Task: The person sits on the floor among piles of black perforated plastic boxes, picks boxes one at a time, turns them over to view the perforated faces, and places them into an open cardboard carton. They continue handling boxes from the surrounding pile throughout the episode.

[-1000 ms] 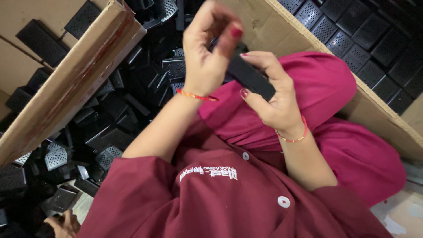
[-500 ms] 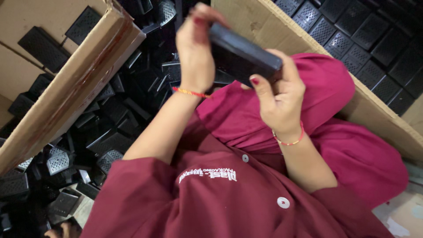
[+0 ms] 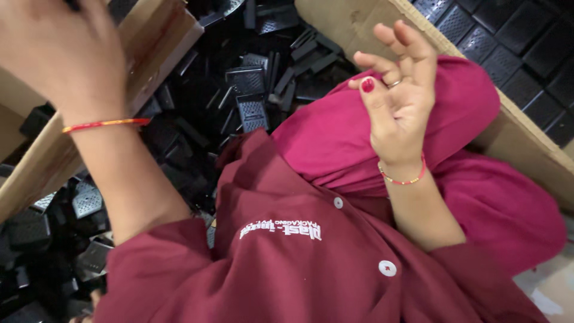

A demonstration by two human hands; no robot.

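- Below me the floor carries a loose heap of black plastic parts, some with perforated grille faces.
- My left cardboard box borders it; another cardboard box stands right.

Cardboard box flap, maroon shirt, white buttons

Black plastic parts crowd the floor – cardboard walls flank both sides.

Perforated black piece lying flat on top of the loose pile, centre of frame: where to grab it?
Probably pinch the perforated black piece across its two long edges, coming from above. It lies face up on the pile, edges exposed, with loose parts crowding its ends. The right hand is open and nearest.
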